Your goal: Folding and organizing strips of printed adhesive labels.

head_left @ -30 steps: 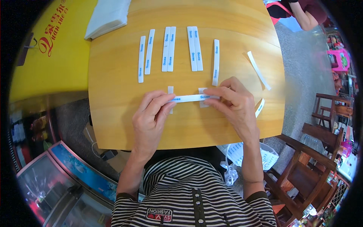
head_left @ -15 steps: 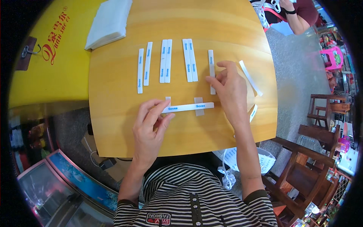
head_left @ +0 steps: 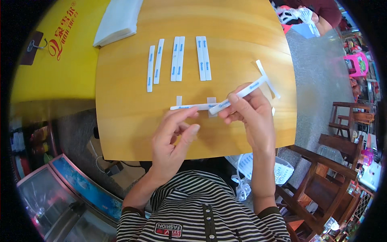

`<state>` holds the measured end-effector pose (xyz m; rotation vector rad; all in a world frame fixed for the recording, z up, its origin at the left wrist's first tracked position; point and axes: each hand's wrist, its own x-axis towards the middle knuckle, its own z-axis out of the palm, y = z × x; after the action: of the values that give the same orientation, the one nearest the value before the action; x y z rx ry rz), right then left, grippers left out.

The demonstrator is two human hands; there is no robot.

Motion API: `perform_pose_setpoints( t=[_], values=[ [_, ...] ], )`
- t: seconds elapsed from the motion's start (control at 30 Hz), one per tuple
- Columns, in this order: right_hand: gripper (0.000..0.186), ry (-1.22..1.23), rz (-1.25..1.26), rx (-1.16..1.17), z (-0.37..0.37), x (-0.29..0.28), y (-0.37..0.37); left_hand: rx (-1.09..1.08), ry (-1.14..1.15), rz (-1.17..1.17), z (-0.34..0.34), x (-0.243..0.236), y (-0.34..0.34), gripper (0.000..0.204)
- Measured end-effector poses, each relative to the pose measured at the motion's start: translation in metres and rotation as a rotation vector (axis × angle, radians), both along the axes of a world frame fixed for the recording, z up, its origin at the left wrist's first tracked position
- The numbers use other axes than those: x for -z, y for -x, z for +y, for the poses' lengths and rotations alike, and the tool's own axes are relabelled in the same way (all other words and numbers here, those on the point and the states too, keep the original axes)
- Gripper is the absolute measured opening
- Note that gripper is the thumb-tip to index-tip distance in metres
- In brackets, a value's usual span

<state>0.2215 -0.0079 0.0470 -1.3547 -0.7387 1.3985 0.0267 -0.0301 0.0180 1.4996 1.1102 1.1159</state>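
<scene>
Between the thumb and fingers of my right hand (head_left: 258,117) is a white strip (head_left: 253,86) with blue print, tilted up to the right above the table. Its lower end overlaps the right part of another white strip (head_left: 191,107), which lies crosswise over two small translucent pieces (head_left: 179,100). My left hand (head_left: 171,137) is beside that lying strip, fingers apart, an index fingertip at its near edge; whether it touches is hard to tell. Farther off, a loose pair of strips (head_left: 159,60) and two side-by-side pairs (head_left: 177,58) (head_left: 203,58) lie lengthwise.
A slanting strip (head_left: 272,88) lies right of my right hand, partly covered by the held one. The wooden table (head_left: 129,129) has a white stack (head_left: 119,24) at its far left, beside a yellow surface (head_left: 80,76). Wooden chairs (head_left: 322,181) and a white basket (head_left: 282,171) stand at the right.
My right hand has picked up the strip that lay upright at the row's right end and brought it nearer, turned aslant. My left hand has shifted slightly right along the lying strip.
</scene>
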Motion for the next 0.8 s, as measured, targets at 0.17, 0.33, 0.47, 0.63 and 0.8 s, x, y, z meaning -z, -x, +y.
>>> perform_pose_setpoints(
  t=[0.17, 0.33, 0.47, 0.63, 0.8],
  values=[
    [0.014, -0.021, 0.159, -0.096, -0.021, 0.006, 0.011, 0.184, 0.522, -0.47, -0.002, -0.002, -0.006, 0.026],
    [0.02, -0.291, -0.129, -0.159, -0.024, 0.013, -0.005, 0.217, 0.657, -0.389, 0.0, -0.005, 0.009, 0.014],
    [0.028, -0.598, -0.7, -0.423, -0.023, 0.001, -0.01, 0.296, 0.704, -0.299, -0.003, -0.003, 0.026, 0.012],
    [0.025, -0.584, -0.836, -0.576, -0.033, 0.013, 0.009, 0.24, 0.733, -0.284, -0.006, -0.001, 0.03, 0.013],
    [0.023, -0.574, -0.797, -0.433, -0.025, 0.02, 0.02, 0.143, 0.609, -0.259, -0.014, 0.009, 0.032, 0.018]
  ],
)
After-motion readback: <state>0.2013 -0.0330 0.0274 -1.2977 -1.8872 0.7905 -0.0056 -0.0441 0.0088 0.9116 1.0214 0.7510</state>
